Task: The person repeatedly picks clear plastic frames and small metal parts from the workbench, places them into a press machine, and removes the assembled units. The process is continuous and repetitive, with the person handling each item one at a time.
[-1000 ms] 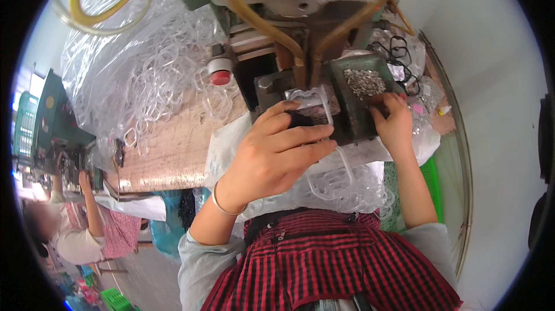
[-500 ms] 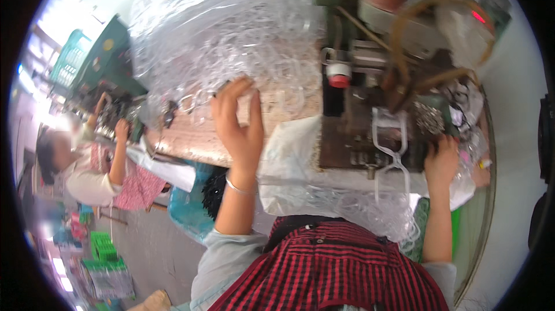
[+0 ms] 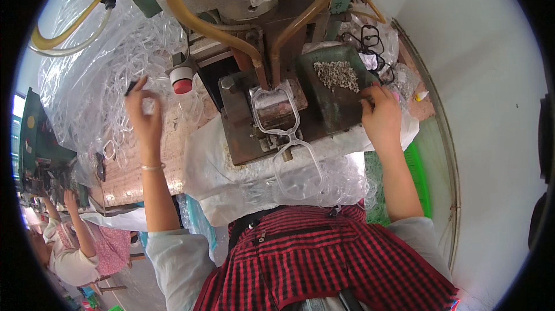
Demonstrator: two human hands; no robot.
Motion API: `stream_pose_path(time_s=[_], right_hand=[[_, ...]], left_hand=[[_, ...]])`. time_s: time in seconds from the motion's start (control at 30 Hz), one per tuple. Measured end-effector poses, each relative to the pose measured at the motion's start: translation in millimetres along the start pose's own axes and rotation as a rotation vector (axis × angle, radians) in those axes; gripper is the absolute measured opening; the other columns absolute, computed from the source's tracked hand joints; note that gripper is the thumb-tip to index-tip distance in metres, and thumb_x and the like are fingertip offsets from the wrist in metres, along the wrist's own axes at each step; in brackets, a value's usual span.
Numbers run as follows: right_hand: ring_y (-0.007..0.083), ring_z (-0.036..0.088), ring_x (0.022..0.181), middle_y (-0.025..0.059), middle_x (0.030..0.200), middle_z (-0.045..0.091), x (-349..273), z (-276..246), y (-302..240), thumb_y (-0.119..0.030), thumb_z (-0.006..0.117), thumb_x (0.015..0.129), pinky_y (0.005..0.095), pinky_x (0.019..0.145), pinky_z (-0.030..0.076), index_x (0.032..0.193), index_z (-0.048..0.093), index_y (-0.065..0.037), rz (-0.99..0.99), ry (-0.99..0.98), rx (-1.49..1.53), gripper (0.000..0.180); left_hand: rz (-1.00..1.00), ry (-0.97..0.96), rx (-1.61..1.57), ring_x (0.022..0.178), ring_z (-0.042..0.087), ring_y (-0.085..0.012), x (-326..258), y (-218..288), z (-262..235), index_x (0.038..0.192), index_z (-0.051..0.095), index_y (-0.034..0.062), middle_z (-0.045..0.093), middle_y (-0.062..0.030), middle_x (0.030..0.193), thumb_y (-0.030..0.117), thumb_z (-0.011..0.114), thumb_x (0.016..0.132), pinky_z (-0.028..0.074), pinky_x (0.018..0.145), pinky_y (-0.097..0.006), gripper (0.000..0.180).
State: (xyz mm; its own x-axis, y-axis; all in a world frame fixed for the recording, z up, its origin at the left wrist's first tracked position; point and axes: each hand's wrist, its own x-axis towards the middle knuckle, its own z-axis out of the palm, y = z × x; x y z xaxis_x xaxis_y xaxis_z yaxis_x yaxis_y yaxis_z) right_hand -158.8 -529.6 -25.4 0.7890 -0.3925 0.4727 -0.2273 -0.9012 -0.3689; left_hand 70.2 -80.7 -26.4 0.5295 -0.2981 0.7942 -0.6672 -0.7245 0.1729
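A clear plastic eyeglass frame (image 3: 287, 133) lies across the metal fixture of a bench machine. One rim rests on the fixture, below two brown tubes; the other hangs over the front edge. My left hand (image 3: 145, 115) is raised above the bench beside a heap of clear frames (image 3: 136, 51), thumb and fingers apart. A small dark piece shows at its fingertips; whether it is worn or held is unclear. My right hand (image 3: 383, 115) is at the right side of a dark green tray (image 3: 335, 106) of small metal parts (image 3: 337, 75), fingers drawn together; what they pinch is hidden.
A red push button (image 3: 182, 85) sits left of the fixture. Black frames (image 3: 373, 45) and a small yellow-capped bottle (image 3: 421, 96) lie at the right. A clear bag of frames (image 3: 329, 181) hangs at the bench front. Another person (image 3: 75, 247) works at far left.
The view has swung right, bringing the machine to the middle. My left hand's fingers have curled more. My right hand stays by the tray, and the clear frame still lies on the fixture.
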Motion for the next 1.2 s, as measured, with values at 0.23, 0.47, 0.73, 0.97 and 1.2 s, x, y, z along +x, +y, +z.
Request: stream_pose_path(time_s=[0.23, 0.47, 0.73, 0.97, 1.2], right_hand=[[0.0353, 0.064, 0.096, 0.0155, 0.099, 0.067, 18.4, 42.8, -42.2, -0.011, 0.069, 0.08, 0.0459, 0.083, 0.053, 0.091, 0.069, -0.007, -0.029, -0.1, -0.006, 0.012], [0.0385, 0.064, 0.109, 0.0239, 0.118, 0.065, 6.5, 68.4, 8.5, -0.002, 0.059, 0.085, 0.0429, 0.095, 0.051, 0.122, 0.061, 0.002, 0.016, -0.308, -0.364, 0.038], [0.0491, 0.068, 0.079, 0.0287, 0.092, 0.072, -5.6, 16.2, -32.4, -0.016, 0.058, 0.091, 0.054, 0.073, 0.054, 0.11, 0.07, 0.006, 0.036, -0.063, -0.199, 0.031], [0.0407, 0.069, 0.076, 0.0245, 0.09, 0.073, -19.3, 0.8, -49.7, -0.016, 0.065, 0.091, 0.047, 0.071, 0.056, 0.106, 0.072, 0.005, -0.026, 0.11, -0.105, 0.026], [0.0322, 0.071, 0.072, 0.0203, 0.089, 0.075, -13.4, -14.1, -25.1, -0.015, 0.071, 0.091, 0.0399, 0.07, 0.057, 0.101, 0.075, 0.004, 0.06, 0.1, -0.023, 0.022]], left_hand=[[-0.414, 0.918, -0.601, 0.109, 0.065, -0.0281, 18.8, 29.4, -232.0, 0.107, 0.067, -0.0068, 0.067, -0.0237, 0.118, 0.015, 0.054, 0.1, 0.052, 0.098, -0.037, 0.027], [-0.413, 0.821, -1.064, 0.111, 0.061, -0.0255, 14.8, 138.6, -215.6, 0.117, 0.063, -0.0016, 0.065, -0.0165, 0.117, 0.023, 0.051, 0.103, 0.049, 0.098, -0.037, 0.031], [0.006, 0.239, -1.124, 0.093, 0.056, -0.0344, 16.3, 232.0, -67.1, 0.099, 0.061, 0.002, 0.058, -0.0148, 0.095, 0.019, 0.066, 0.094, 0.044, 0.085, -0.043, 0.018], [0.107, -0.378, -1.644, 0.093, 0.066, -0.0202, -31.9, 286.9, -23.0, 0.113, 0.07, -0.0015, 0.072, -0.0144, 0.102, 0.025, 0.067, 0.1, 0.054, 0.078, -0.035, 0.03], [-0.214, -0.078, -1.516, 0.087, 0.064, -0.0204, 35.0, 229.9, -77.2, 0.095, 0.07, 0.0031, 0.068, -0.0087, 0.09, 0.02, 0.069, 0.094, 0.05, 0.076, -0.035, 0.017]])
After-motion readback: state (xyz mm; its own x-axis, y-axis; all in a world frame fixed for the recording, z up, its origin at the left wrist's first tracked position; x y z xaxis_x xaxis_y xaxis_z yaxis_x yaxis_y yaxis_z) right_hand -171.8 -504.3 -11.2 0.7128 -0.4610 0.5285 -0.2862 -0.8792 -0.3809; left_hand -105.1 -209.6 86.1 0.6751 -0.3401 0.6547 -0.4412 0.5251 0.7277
